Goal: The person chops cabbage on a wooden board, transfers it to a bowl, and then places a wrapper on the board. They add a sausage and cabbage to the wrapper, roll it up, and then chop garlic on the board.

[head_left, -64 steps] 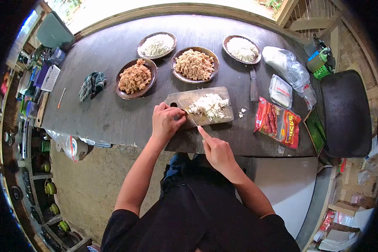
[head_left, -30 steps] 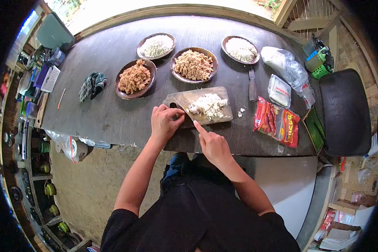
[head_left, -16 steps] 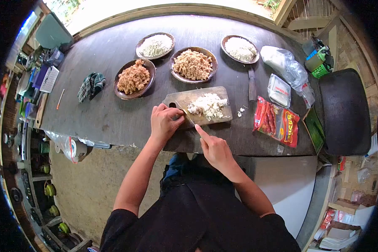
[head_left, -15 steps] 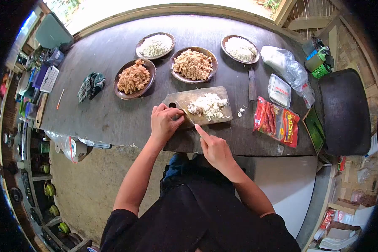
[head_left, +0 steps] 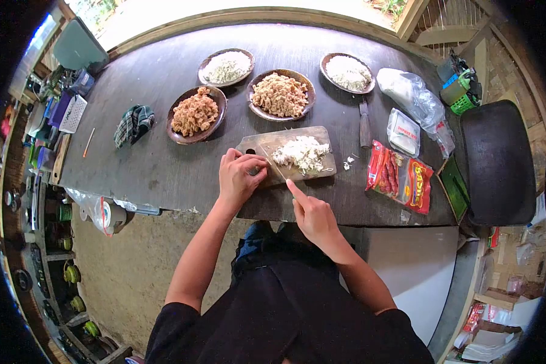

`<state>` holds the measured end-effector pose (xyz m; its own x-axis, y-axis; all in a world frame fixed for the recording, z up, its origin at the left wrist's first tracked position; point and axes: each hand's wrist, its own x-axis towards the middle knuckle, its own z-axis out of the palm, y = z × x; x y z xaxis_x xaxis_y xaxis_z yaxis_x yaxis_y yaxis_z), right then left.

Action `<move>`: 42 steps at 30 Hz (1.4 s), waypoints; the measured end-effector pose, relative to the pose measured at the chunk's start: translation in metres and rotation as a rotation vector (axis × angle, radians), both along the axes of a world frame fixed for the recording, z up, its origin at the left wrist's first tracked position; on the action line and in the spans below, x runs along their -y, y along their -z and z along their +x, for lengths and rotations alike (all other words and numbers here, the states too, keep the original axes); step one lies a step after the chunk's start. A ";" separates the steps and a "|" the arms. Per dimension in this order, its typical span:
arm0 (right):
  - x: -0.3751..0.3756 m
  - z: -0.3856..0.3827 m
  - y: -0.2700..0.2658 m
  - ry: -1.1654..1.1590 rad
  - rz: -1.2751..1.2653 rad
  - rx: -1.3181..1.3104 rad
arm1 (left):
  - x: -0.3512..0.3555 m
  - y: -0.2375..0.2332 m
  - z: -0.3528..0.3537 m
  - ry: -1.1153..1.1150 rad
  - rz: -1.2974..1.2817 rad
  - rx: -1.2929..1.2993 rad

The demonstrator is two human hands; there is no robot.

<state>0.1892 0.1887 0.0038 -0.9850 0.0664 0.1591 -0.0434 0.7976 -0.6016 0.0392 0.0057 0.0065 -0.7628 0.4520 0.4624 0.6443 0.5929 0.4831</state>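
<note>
My left fingers (head_left: 250, 165) clench on the board (head_left: 267, 141). My right hand (head_left: 314, 217) grasps the knife (head_left: 277, 172), pointing far-left beside them.

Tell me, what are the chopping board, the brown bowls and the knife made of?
The chopping board looks like bare wood: pale tan and matte. The brown bowls could be glazed clay or wood; their dark rims shine slightly. The knife blade looks like thin grey metal; the right hand hides its handle.
</note>
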 end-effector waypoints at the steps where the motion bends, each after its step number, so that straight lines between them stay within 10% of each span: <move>1: 0.002 0.002 -0.005 -0.022 -0.027 0.003 | 0.001 0.002 -0.001 -0.001 -0.014 0.004; 42: 0.006 -0.004 -0.002 -0.005 0.088 0.009 | 0.001 -0.001 0.001 -0.047 -0.010 0.045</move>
